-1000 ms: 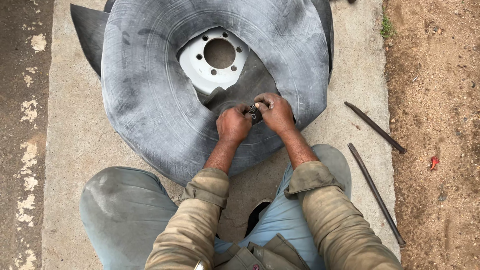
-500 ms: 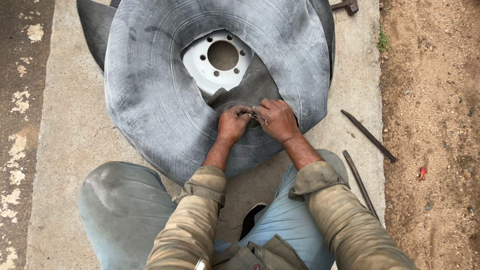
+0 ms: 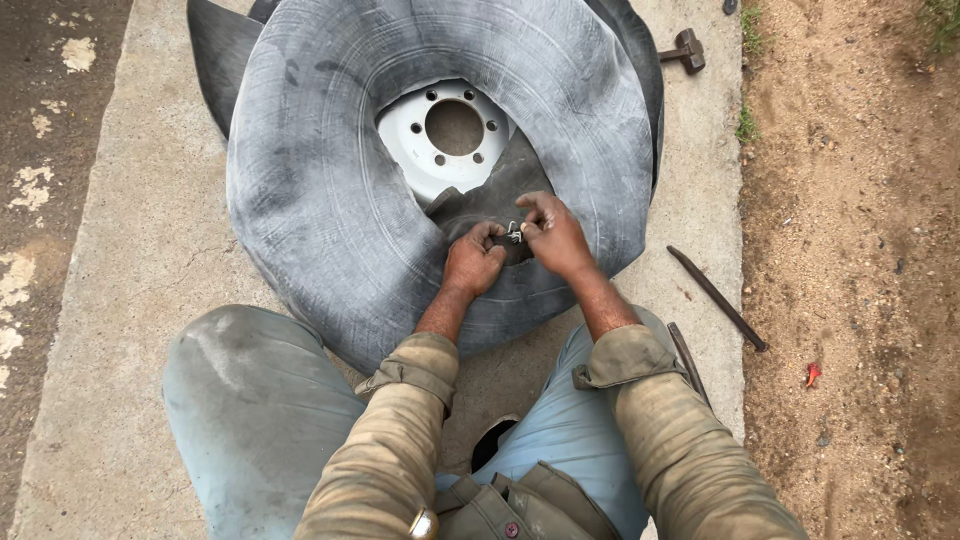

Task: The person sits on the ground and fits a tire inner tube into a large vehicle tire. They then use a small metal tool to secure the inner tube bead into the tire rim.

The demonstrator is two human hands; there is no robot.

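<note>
1. Both hands are meeting at a small metal valve stem (image 3: 515, 234), just below the white wheel rim (image 3: 440, 135).
2. Left hand (image 3: 472, 262) and right hand (image 3: 556, 235) are pinching it, fingers closed.
3. The grey inner tube (image 3: 320, 190) around the rim looks soft and floppy; the stem looks rigid, best gripped at its base.

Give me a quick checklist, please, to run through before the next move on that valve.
1. Both hands on valve: ok; left hand and right hand meet at it.
2. Valve grip firm: cannot tell; fingers cover it.
3. Tube lying flat over rim: ok.
4. Bars clear of hands: ok; they lie on the slab to the right.
5. Hammer within reach: cannot tell; it lies beyond the tube.
</note>
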